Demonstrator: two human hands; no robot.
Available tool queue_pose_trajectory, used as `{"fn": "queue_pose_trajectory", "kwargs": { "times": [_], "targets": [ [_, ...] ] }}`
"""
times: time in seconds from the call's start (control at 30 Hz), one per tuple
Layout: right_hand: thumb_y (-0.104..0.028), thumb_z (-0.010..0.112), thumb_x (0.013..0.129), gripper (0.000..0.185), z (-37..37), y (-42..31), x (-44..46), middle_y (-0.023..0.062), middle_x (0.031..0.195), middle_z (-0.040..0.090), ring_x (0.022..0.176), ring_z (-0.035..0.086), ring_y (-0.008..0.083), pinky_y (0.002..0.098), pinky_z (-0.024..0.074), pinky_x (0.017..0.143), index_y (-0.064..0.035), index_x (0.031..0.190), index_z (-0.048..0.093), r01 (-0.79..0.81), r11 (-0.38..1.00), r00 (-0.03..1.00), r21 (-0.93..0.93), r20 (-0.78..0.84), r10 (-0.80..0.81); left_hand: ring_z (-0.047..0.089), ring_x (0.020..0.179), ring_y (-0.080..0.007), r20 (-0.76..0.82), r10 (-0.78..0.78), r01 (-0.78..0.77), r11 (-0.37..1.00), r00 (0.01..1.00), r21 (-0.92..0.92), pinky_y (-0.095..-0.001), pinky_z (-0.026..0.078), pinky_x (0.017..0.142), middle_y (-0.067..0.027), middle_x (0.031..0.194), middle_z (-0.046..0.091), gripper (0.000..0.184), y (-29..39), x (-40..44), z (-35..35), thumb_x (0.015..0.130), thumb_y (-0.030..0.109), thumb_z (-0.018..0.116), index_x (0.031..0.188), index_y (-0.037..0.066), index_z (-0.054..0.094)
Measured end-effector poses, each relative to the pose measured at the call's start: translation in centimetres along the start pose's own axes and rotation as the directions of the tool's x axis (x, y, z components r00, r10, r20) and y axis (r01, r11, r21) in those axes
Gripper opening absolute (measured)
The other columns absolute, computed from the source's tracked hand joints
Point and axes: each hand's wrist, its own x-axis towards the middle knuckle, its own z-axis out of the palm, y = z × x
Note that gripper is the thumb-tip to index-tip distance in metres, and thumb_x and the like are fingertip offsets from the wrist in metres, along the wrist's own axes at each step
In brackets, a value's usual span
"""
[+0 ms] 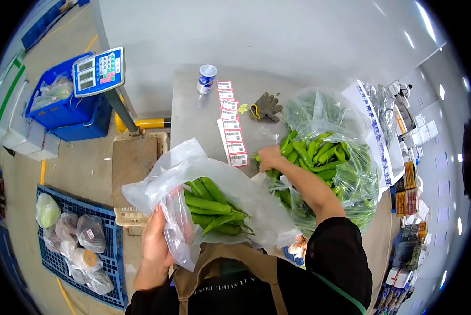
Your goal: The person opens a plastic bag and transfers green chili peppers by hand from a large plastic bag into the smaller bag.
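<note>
My left hand [156, 242] grips the side of a translucent white plastic bag [146, 184], its fingers partly behind the film. Inside that bag lie several long green peppers [209, 205], close to my chest. My right hand [269, 157] is at the left edge of a large clear plastic bag [364, 173] filled with more green peppers [319, 152]. Its fingers are closed, and a green pepper tip shows beside them; the rest of what they hold is hidden by the hand.
On the metal table [193, 126] are a blue-white can [206, 79], a strip of barcode labels [232, 126] and a grey glove [267, 107]. To the left stand a scale display [99, 72], blue crates [70, 107] and a blue pallet [115, 252] bearing bagged vegetables.
</note>
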Motion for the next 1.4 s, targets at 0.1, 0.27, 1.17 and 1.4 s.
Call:
{"fn": "queue_pose_trajectory", "kwargs": {
  "times": [0.1, 0.27, 1.17, 1.4],
  "targets": [
    [-0.032, 0.071, 0.055, 0.052, -1.2, 0.3, -0.1, 0.0172, 0.095, 0.064, 0.091, 0.062, 0.0293, 0.0424, 0.0468, 0.08, -0.0059, 0.099, 0.064, 0.005, 0.982, 0.967, 0.191, -0.252, 0.044, 0.053, 0.085, -0.0109, 0.008, 0.005, -0.005, 1.0, 1.0, -0.004, -0.0249, 0.045, 0.071, -0.0048, 0.11, 0.054, 0.055, 0.3, -0.1, -0.4, 0.095, 0.041, 0.041, 0.135, 0.003, 0.038],
    [-0.022, 0.073, 0.056, 0.044, -7.7, 4.0, -5.9, 0.0158, 0.085, 0.064, 0.08, 0.062, 0.0264, 0.0367, 0.0499, 0.074, -0.0017, 0.093, 0.059, 0.234, 0.767, 0.75, 0.598, -0.613, 0.248, 0.053, 0.082, -0.0106, 0.168, -0.002, 0.013, 0.998, 0.986, -0.063, -0.0243, 0.045, 0.068, -0.0034, 0.107, 0.055, 0.053, 0.2, 0.4, -0.7, 0.096, 0.041, 0.04, 0.136, 0.007, 0.037],
    [-0.048, 0.072, 0.066, 0.077, -1.7, 10.7, -9.3, 0.0204, 0.118, 0.056, 0.108, 0.056, 0.0335, 0.0446, 0.0457, 0.09, 0.0014, 0.121, 0.049, -0.357, 0.774, 0.849, 0.523, -0.164, 0.502, 0.057, 0.076, -0.0127, 0.05, 0.016, -0.014, 0.999, 0.999, -0.047, -0.0265, 0.048, 0.064, -0.0034, 0.095, 0.059, 0.035, -0.9, -0.1, 0.6, 0.096, 0.033, 0.043, 0.119, 0.008, 0.051],
    [-0.046, 0.073, 0.067, 0.098, 1.0, 5.3, -4.5, 0.026, 0.121, 0.047, 0.107, 0.05, 0.0377, 0.0527, 0.0411, 0.087, -0.0032, 0.14, 0.022, -0.663, 0.474, 0.553, 0.579, -0.048, 0.832, 0.057, 0.078, -0.0135, 0.089, -0.009, 0.012, 0.999, 0.996, -0.039, -0.0271, 0.048, 0.065, -0.0045, 0.096, 0.058, 0.037, -0.7, 0.4, 0.6, 0.096, 0.034, 0.043, 0.12, 0.006, 0.049]
  ]
}}
